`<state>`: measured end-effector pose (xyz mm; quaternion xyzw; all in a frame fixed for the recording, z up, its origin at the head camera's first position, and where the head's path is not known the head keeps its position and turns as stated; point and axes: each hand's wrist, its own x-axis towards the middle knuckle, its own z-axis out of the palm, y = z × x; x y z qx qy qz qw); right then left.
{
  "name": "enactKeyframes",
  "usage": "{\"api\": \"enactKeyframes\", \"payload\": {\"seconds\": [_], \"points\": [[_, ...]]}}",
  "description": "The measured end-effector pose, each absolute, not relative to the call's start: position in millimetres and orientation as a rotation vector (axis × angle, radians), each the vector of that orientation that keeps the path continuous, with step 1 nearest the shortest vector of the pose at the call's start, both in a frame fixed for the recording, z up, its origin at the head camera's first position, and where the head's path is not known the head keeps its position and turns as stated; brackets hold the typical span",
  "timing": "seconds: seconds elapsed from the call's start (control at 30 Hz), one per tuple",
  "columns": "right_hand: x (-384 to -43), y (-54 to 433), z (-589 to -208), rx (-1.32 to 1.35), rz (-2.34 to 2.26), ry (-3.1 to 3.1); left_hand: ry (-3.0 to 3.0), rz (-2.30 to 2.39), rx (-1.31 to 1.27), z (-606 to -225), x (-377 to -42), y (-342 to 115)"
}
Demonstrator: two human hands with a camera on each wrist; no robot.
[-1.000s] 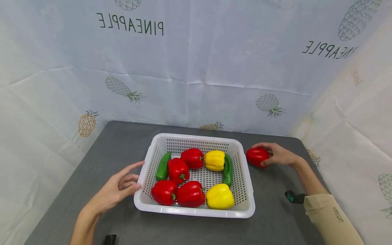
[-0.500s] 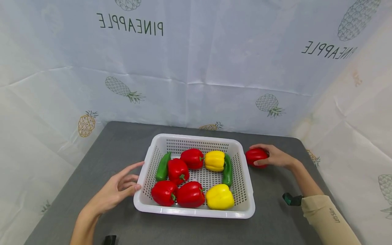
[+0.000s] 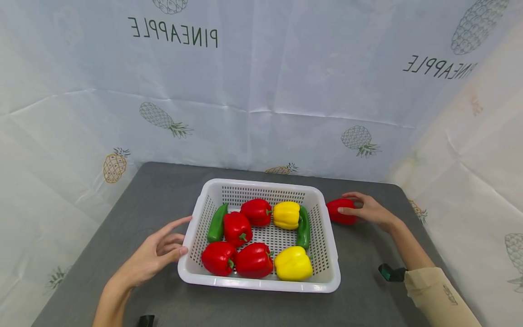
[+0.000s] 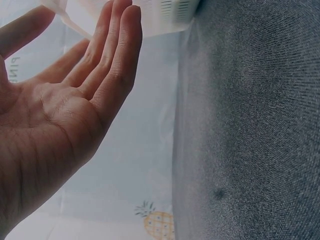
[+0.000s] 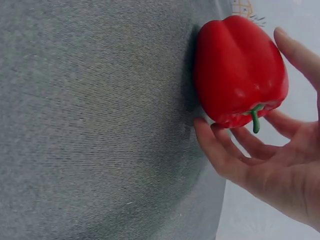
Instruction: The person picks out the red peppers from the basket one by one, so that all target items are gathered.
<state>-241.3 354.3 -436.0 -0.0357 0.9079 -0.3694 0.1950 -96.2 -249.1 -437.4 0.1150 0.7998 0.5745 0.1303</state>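
A red bell pepper (image 3: 335, 211) lies on the table just right of the white basket (image 3: 261, 284). My right hand (image 3: 373, 212) is around its right side with fingers spread, and in the right wrist view the thumb (image 5: 295, 50) stands a little off the red skin. Lower in that view, the fingertips are close to the stem end; whether they touch is hard to tell. At the basket's left rim my left hand (image 3: 151, 254) touches the edge with thumb and forefinger, its palm (image 4: 55, 115) holding nothing. Inside the basket sit several red bell peppers (image 3: 254, 260), two yellow bell peppers (image 3: 293, 263) and two long green peppers (image 3: 218, 222).
The dark grey table (image 3: 245, 311) runs to a white curtain (image 3: 253, 81) printed with pineapples, behind and at both sides. A black strap piece (image 3: 391, 273) hangs by the right sleeve (image 3: 437, 290).
The red bell pepper has shifted slightly left toward the basket. My right hand went left with it, then drew back a little to the right. My left hand has stayed put.
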Motion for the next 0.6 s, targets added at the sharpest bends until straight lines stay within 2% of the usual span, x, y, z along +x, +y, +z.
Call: {"api": "enactKeyframes", "payload": {"seconds": [0.2, 0.6], "points": [[-236.7, 353.2, -437.2, -0.085, -1.101, 2.511, 2.331, 1.66, 0.331, -436.9, -96.4, -248.7], [-238.8, 361.0, -435.4, -0.228, -1.163, 2.561, 2.34, 1.65, 0.332, -435.9, -96.5, -248.5]]}}
